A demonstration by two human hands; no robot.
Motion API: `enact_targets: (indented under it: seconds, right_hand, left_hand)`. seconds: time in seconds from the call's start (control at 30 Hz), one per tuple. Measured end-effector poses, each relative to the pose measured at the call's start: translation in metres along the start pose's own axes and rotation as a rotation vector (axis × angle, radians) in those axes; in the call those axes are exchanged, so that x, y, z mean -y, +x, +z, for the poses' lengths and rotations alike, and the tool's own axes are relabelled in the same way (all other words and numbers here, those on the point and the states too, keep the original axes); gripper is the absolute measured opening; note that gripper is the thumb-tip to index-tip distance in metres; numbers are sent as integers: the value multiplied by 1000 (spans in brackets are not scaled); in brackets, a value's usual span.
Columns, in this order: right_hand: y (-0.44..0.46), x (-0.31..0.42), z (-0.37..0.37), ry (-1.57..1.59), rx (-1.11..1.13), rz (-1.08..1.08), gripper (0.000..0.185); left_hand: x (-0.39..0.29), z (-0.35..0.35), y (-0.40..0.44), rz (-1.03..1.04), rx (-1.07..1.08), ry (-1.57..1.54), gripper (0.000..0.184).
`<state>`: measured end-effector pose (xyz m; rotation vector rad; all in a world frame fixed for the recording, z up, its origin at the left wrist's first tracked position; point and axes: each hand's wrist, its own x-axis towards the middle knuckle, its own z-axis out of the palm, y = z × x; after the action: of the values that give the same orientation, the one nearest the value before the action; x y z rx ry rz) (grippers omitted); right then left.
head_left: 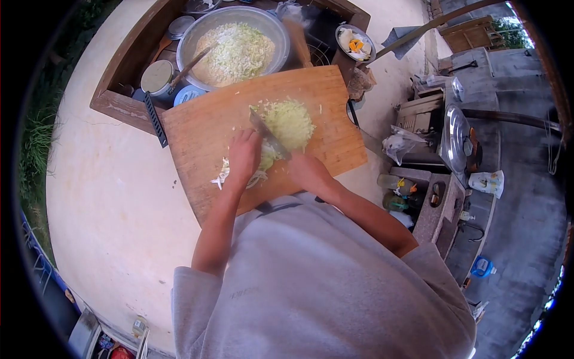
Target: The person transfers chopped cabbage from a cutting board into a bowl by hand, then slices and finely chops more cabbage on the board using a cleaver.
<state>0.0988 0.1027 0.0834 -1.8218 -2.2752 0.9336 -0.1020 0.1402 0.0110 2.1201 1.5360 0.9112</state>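
A wooden cutting board [206,128] lies in front of me. My right hand [308,170] is closed round the handle of a kitchen knife [270,136], its blade slanting up and to the left across the board. Just left of the blade, my left hand [245,152] is bent with its fingers together, pressing on pale cut cabbage [269,157]; the fingertips are partly hidden. Beyond the blade sits a heap of finely chopped cabbage [290,122]. White cabbage strips [222,173] lie beside and below my left wrist.
Behind the board, a large metal bowl [282,45] holds chopped cabbage and a stick-like utensil. A lidded tub [157,78] stands left of it, a small bowl [372,51] right. A wooden frame [119,78] borders the table. A metal lid [455,140] and bottles stand farther right.
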Motion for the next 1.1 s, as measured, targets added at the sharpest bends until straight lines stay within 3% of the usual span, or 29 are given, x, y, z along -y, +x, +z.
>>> enact_targets:
  seconds: [0.17,0.37,0.47,0.57,0.73,0.97,1.1]
  right_hand:
    - [29,-3,42,-30,-99,-24,17]
    - [5,16,-14,96,-93,87,18]
    - [-11,19,-27,89,-54,6,17]
    - [-10,0,8,44,-13,4,16]
    - [15,-9,53,3,-151,-41,16]
    - [-4,28,-9,88,-117,59,17]
    - [-11,25,-8,42,-32,39,17]
  left_hand:
    - [-2,4,-2,-23,-15,-26,8]
    - [2,8,-3,-1,-64,-58,9]
    - [1,8,-3,9,-79,-40,12]
    - [1,9,-4,-2,-44,-9,14]
    - [-1,10,0,-14,-29,42,14]
    - [1,13,-5,-34,-49,13,15]
    - [2,13,-4,-42,-41,12,15]
